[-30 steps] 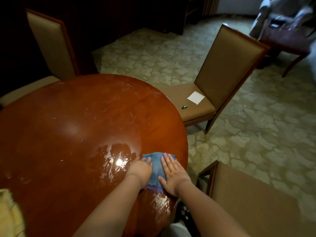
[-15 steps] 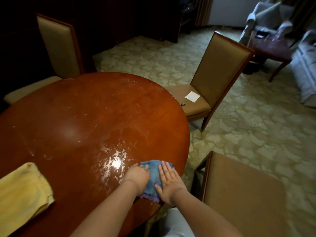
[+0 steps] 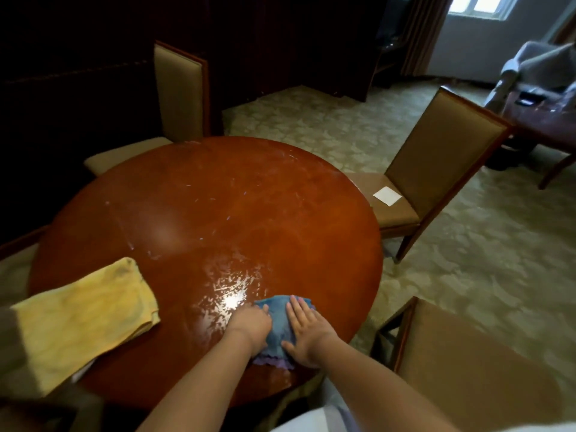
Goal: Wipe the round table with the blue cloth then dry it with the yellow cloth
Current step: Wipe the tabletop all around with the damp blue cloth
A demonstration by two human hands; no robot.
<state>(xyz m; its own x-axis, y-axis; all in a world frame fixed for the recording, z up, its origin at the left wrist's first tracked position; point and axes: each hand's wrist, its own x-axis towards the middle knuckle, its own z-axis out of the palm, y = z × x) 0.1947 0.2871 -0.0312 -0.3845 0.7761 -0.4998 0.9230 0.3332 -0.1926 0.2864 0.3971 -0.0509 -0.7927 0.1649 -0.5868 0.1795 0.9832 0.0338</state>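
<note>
Flatly, right hand (image 3: 307, 330) presses soft blue cloth (image 3: 282, 322) on glossy round table (image 3: 218, 198); left hand (image 3: 251, 327) grips it.

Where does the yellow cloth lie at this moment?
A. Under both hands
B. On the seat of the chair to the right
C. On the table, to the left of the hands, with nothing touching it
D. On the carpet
C: the yellow cloth lies on the round table, apart from the left hand and right hand, which press on the blue cloth.
</note>
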